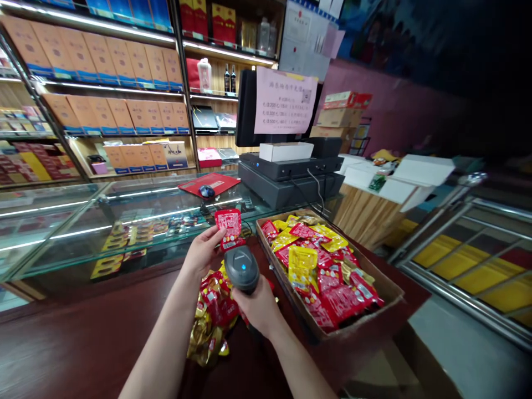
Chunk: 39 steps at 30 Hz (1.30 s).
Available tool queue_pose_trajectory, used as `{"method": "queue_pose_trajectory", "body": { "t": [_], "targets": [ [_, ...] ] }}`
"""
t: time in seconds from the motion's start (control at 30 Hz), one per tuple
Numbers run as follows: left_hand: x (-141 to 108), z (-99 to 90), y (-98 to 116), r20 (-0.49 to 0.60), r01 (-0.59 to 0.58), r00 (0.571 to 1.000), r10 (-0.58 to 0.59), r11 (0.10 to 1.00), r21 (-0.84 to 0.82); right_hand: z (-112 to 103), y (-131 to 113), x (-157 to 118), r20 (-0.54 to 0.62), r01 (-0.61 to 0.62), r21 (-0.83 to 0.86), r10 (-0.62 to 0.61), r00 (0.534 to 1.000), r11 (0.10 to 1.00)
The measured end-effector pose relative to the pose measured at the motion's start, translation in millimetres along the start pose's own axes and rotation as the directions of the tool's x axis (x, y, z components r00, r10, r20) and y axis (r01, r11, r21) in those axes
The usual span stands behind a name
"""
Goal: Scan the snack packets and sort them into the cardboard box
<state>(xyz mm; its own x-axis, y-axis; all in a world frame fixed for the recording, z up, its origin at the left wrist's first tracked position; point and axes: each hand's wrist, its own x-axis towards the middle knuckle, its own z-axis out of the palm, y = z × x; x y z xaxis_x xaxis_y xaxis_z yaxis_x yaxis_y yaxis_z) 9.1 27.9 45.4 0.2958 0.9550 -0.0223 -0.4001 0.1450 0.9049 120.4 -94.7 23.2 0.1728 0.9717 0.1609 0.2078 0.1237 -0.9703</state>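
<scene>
Pinched between the fingers of my left hand [202,247] is a small red snack packet [230,223], held up with its printed side towards me. My right hand [260,305] is wrapped round the handle of a dark grey barcode scanner [241,268], whose blue light glows. The scanner's head sits just below the packet, facing away from me. Under both hands a pile of red, yellow and gold packets [216,302] lies on the dark red-brown counter [103,332]. To the right stands a shallow cardboard box [310,317] full of red and yellow packets.
Behind the hands is a glass display case [137,208] with a red mat [216,182] and a computer mouse [206,191] on it. A monitor [247,111] with a pink notice stands above a black cash drawer [286,185]. Metal railings [469,249] are at right.
</scene>
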Motion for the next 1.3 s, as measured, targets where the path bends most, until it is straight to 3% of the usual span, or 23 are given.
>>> {"method": "queue_pose_trajectory", "body": {
  "t": [0.37,0.57,1.07,1.3],
  "targets": [
    [5.0,2.7,-18.7,0.049,0.083,0.995,-0.083,0.997,0.003,-10.0,4.8,3.0,0.012,-0.047,0.014,0.047,0.999,0.999],
    [6.9,-0.4,-23.4,-0.001,0.124,0.992,-0.124,0.992,-0.003,-5.6,6.0,0.6,-0.016,-0.119,0.045,0.12,0.993,0.992],
    [9.3,-5.2,-28.2,0.036,0.133,0.991,-0.133,0.991,-0.001,-3.0,7.3,-4.3,-0.054,-0.16,0.027,0.161,0.986,0.987],
    [9.0,-6.4,-28.7,0.039,0.093,0.995,-0.096,0.993,0.075,0.3,11.6,-6.2,-0.007,-0.225,0.064,0.226,0.974,0.972]
  ]
}}
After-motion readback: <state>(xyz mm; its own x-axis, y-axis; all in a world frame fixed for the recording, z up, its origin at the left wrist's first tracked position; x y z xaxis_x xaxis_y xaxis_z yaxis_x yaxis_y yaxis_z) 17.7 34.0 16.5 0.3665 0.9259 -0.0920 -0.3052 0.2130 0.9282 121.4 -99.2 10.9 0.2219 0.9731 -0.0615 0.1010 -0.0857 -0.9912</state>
